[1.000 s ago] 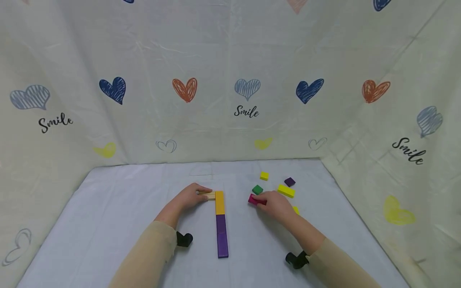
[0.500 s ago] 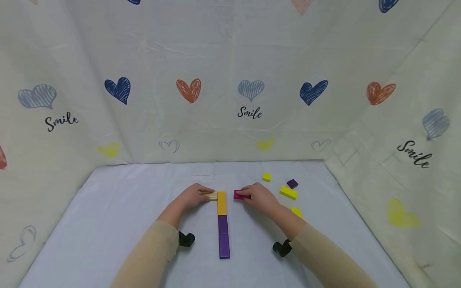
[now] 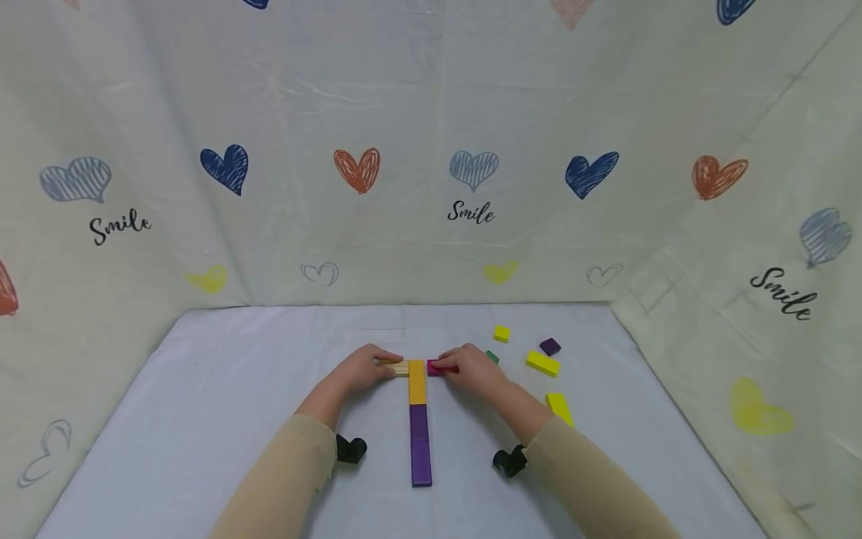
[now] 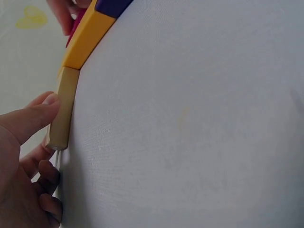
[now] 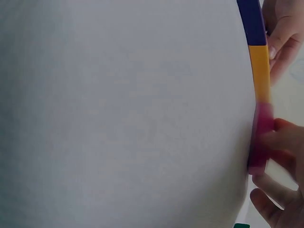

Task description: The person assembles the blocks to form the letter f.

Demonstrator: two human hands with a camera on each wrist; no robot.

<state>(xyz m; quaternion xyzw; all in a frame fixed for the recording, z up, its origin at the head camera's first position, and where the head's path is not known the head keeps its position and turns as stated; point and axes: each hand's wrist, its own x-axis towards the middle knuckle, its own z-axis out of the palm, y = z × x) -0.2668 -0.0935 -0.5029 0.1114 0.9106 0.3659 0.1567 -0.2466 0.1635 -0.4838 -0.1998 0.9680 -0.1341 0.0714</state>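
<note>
In the head view my left hand (image 3: 359,370) pinches a plain wooden block (image 3: 401,368) whose end meets the left side of an orange block (image 3: 417,382) at its far end. Two purple blocks (image 3: 420,445) continue from the orange one in a straight line toward me. On the other side, my right hand (image 3: 474,370) holds a magenta block (image 3: 434,368) between thumb and fingers, close to the orange block's right side. The left wrist view shows the thumb on the wooden block (image 4: 65,109). In the right wrist view the magenta block (image 5: 261,137) looks blurred.
To the right lie several loose blocks: a small yellow block (image 3: 501,334), a dark purple block (image 3: 550,346), a long yellow block (image 3: 542,364) and another yellow block (image 3: 559,408). Behind my right hand a green block (image 3: 492,356) shows partly. A heart-printed cloth (image 3: 404,239) hangs behind the table.
My right hand has carried the magenta block leftward from among the loose blocks to beside the orange block. My left hand stays at the wooden block. The head view has shifted slightly.
</note>
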